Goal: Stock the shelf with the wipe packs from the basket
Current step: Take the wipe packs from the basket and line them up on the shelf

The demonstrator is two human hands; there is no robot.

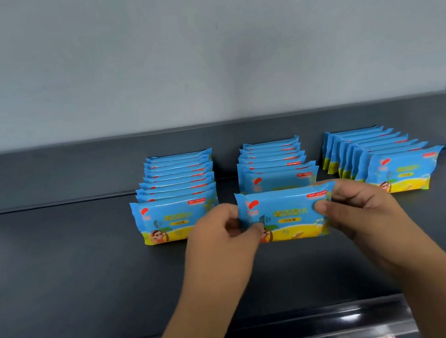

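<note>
Both hands clamped on one wipe pack (286, 214): left hand (218, 234) pinched left end, right hand (361, 208) right end; pack upright, fronting middle row (271, 160) on shelf (74, 271).

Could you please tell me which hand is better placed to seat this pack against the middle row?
Probably the right hand: its fingers wrap over the top right corner of the wipe pack, thumb on its face. The left hand only pinches the left edge. The middle row sits behind.

Blue-and-yellow wipe packs (285, 213) (red logo) — dark-grey shelf (60, 273)
</note>
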